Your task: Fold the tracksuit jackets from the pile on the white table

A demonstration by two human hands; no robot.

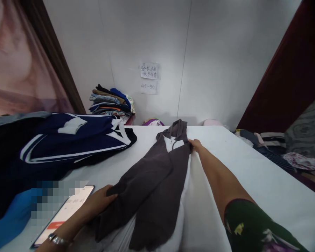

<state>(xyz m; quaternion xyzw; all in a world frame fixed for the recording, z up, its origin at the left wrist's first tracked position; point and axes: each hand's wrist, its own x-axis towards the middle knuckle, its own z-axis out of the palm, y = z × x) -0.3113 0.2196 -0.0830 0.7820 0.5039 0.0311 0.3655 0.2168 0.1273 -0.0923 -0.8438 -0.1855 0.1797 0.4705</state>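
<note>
A dark grey-brown hooded jacket (157, 175) lies front up on the white table, its hood at the far end. White fabric shows at its neck and along its right side. My left hand (102, 199) is closed on the jacket's left edge, where a sleeve seems to lie. At the far right, near the shoulder below the hood, my right hand (195, 144) pinches the jacket. A beige-white panel of cloth (199, 196) hangs beneath my right forearm. My left wrist wears a metal watch (58, 240).
A phone (73, 206) showing a timer lies beside my left forearm. Navy clothes with white stripes (68, 150) are heaped at the left. A stack of folded clothes (111, 101) stands behind the table (252, 175). More clothes (273, 143) lie beyond its right edge.
</note>
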